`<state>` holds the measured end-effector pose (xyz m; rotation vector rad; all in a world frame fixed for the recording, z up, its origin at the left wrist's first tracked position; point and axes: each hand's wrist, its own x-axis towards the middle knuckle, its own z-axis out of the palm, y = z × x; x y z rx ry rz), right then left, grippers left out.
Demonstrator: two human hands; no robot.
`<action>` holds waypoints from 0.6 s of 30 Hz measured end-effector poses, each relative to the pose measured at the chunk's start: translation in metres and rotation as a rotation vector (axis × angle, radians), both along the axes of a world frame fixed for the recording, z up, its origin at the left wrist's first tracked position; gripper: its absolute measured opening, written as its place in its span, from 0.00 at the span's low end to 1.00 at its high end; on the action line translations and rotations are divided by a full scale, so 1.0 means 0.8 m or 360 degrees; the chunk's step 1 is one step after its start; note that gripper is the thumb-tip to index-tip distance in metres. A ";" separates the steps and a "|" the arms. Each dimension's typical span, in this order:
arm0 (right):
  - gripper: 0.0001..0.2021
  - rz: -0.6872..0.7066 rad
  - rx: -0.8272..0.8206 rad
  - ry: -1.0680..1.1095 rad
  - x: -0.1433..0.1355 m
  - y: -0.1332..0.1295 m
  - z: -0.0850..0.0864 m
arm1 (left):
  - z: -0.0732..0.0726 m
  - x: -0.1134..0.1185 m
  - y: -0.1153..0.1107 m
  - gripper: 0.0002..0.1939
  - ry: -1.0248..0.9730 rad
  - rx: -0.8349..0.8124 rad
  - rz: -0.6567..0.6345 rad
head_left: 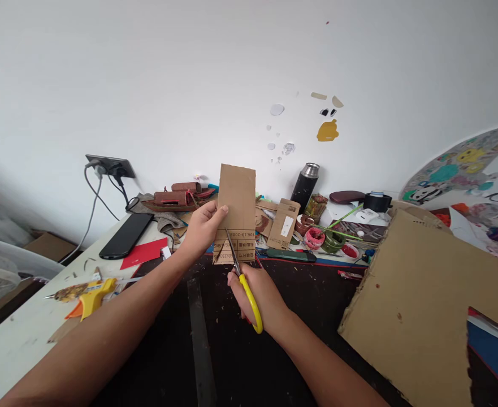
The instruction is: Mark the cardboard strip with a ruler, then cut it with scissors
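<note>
My left hand (203,225) grips the left edge of a tall cardboard piece (238,192), thumb on its front face. The piece stands upright above the dark mat, printed characters and lines across its lower part. In my right hand (262,294) is a pair of scissors (249,302) with yellow handles. Their blades point up and lie over the lower printed part of the cardboard. Whether the blades have cut into it, I cannot tell. Part of the handles is hidden by my right fingers.
A clear ruler (200,339) lies on the dark mat (159,345). At left are a yellow glue gun (91,297), a black phone (125,234) and red paper (144,253). Open paint jars (314,237), a black flask (305,186) and a green cutter (289,255) stand behind; large cardboard (418,299) lies right.
</note>
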<state>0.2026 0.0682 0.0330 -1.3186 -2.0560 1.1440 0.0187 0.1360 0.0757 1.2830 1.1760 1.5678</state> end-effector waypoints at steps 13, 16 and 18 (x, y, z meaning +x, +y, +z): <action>0.12 -0.0031 0.0104 -0.0031 -0.004 -0.001 -0.003 | 0.000 0.001 0.000 0.27 -0.0011 0.0038 0.0018; 0.13 -0.0042 0.0049 -0.0028 -0.004 -0.001 -0.004 | 0.001 0.001 -0.002 0.27 -0.0008 0.0041 0.0013; 0.12 -0.0013 -0.0002 -0.0001 -0.003 0.000 -0.004 | 0.002 0.002 -0.004 0.26 -0.0022 0.0041 0.0011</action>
